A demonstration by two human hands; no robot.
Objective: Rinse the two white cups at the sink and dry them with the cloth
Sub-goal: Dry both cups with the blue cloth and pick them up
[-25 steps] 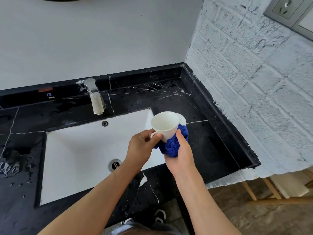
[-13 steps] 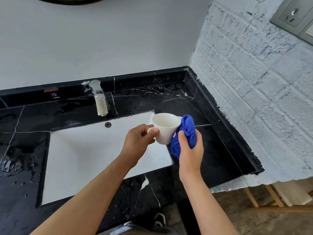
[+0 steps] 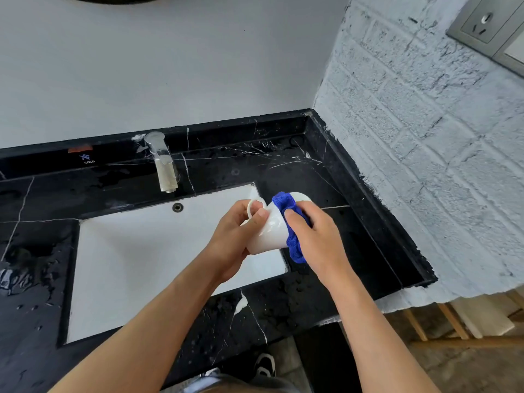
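White cup [image 3: 270, 231] tipped mouth away, held over the sink's [image 3: 147, 265] right edge: left hand [image 3: 235, 236] pinches its handle, right hand [image 3: 317, 239] presses the blue cloth [image 3: 292, 236] vs. its side, fingers curled on cloth. Cup's inside not visible; sink basin bare w/ drain hole hidden, wet black counter [image 3: 354, 236] to the right.

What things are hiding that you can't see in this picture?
Head view only:
- Inside of the cup: mouth faces away, blue cloth covers it.
- Second white cup: cannot tell; only a white rim peeks behind the cloth.
- Right hand fingertips: buried in cloth.
- Sink drain: hidden by the left hand.
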